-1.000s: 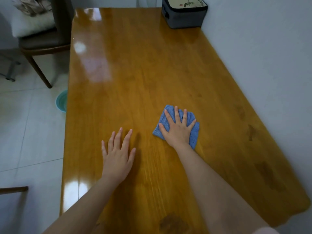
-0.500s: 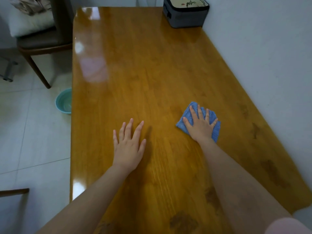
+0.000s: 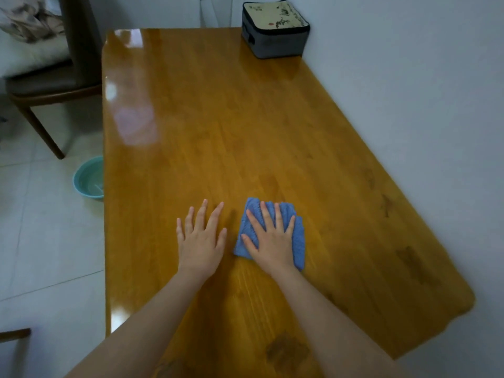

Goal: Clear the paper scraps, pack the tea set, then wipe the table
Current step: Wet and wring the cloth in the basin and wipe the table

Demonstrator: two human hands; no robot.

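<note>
On glossy table, ribbed cloth

No legible text, number or brand appears. The cream lid of the grey fabric case with black trim, at the far right corner of the glossy amber wooden surface, bears dark brush-like marks and a small red spot. Both are too small and blurred to read as characters.

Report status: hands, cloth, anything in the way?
Right hand flat, pressing blue cloth on wooden table. Left hand flat on wood beside it. Grey carry case at far right corner, apart from cloth.
</note>
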